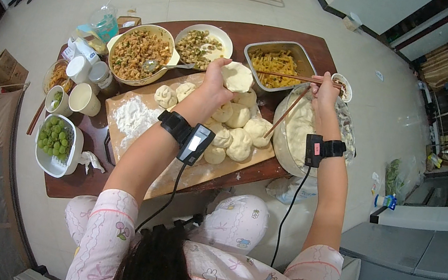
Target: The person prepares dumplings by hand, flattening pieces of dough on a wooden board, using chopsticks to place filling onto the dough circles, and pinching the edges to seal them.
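Note:
A flat round of dough [237, 76] rests in my left hand [216, 84], raised above the wooden board [172, 178]. My right hand [326, 92] grips wooden chopsticks [284, 75] near the rim of a steel pan [283, 45] of chopped yellow filling. One stick points left across the pan's near side. A second stick [286, 113] slants down from my fingers towards the dough pieces; I cannot tell if it is held. Several pale dough pieces and filled buns [239, 145] crowd the board beside a heap of flour [133, 117]. Under my right forearm sits a large bowl of dough [299, 122].
Behind the board stand a bowl of minced filling [140, 53] with a spoon [151, 65] and a plate of diced filling [198, 45]. Left are jars [101, 73], paper cups [85, 98] and a white basket [73, 154] of green grapes. A cable hangs from each wrist device.

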A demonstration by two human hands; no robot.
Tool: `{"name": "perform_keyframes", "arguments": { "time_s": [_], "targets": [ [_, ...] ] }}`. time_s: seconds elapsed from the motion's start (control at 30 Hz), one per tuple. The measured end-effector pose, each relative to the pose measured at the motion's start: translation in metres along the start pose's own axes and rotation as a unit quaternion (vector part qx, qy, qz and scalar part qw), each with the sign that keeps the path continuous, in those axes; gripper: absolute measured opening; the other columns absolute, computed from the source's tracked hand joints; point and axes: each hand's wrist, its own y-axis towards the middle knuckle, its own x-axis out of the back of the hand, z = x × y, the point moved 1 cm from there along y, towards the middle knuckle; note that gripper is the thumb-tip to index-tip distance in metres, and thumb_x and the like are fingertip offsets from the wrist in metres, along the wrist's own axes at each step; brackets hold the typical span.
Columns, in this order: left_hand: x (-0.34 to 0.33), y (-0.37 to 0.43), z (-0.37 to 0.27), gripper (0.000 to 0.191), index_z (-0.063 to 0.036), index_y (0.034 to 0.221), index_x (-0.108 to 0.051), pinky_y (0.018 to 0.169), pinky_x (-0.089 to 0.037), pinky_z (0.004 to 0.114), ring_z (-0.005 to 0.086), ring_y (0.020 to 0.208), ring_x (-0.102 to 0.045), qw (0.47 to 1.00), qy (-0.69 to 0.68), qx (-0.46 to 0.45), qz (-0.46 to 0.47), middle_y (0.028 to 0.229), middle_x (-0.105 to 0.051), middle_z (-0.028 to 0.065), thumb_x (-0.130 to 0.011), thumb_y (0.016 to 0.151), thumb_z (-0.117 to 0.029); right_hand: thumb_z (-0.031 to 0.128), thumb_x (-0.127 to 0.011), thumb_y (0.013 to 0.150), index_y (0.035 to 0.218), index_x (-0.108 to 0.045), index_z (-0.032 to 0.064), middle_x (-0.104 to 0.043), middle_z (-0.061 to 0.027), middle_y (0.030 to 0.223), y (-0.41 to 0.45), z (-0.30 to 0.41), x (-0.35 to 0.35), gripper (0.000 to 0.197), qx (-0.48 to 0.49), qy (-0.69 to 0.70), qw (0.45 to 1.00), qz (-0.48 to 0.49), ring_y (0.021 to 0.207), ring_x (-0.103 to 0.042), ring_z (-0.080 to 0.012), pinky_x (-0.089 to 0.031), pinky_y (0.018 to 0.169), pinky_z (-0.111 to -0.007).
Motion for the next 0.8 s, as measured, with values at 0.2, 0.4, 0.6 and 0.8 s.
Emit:
{"name": "perform_keyframes", "arguments": {
  "time_s": [0.2, 0.4, 0.6, 0.8],
  "targets": [
    [-0.003, 0.006, 0.000, 0.036, -0.0028, 0.102, -0.049, 0.084, -0.043, 0.046, 0.0300, 0.096, -0.054, 0.999, -0.026, -0.008, 0.039, 0.101, -0.056, 0.0143, -0.039, 0.083, -0.032, 0.023, -0.042, 0.091, 0.072, -0.052, -0.0054, -0.051, -0.0110, 0.059, 0.010, -0.003, 0.017, 0.035, -0.041, 0.067, 0.997, 0.012, 0.038, -0.037, -0.0123, -0.029, 0.034, -0.022],
    [-0.017, 0.007, 0.003, 0.043, -0.0043, 0.104, -0.049, 0.086, -0.043, 0.044, 0.0286, 0.098, -0.054, 0.997, -0.050, -0.007, 0.063, 0.102, -0.056, 0.0124, -0.030, 0.089, -0.040, 0.023, -0.042, 0.090, 0.075, -0.052, -0.0053, -0.045, -0.0068, 0.056, 0.011, 0.014, 0.029, 0.034, -0.066, 0.095, 0.993, -0.002, 0.038, -0.036, -0.0108, -0.025, 0.033, -0.021],
    [-0.031, 0.016, 0.012, 0.045, -0.0033, 0.108, -0.047, 0.089, -0.041, 0.045, 0.0294, 0.102, -0.052, 0.999, -0.034, -0.007, 0.043, 0.107, -0.055, 0.0120, -0.026, 0.091, -0.039, 0.021, -0.037, 0.090, 0.078, -0.050, -0.0047, -0.042, -0.0062, 0.055, 0.022, 0.038, 0.044, 0.031, -0.027, 0.132, 0.990, 0.051, 0.037, -0.033, -0.0108, -0.023, 0.034, -0.023],
    [-0.048, 0.015, 0.023, 0.046, -0.0018, 0.121, -0.040, 0.096, -0.035, 0.046, 0.0308, 0.110, -0.046, 0.994, -0.070, 0.037, 0.075, 0.118, -0.049, 0.0143, -0.024, 0.092, -0.034, 0.023, -0.034, 0.091, 0.080, -0.050, -0.0038, -0.043, -0.0061, 0.054, -0.001, 0.063, 0.041, 0.033, -0.072, 0.138, 0.986, 0.057, 0.038, -0.033, -0.0108, -0.023, 0.035, -0.023]
  ]
}}
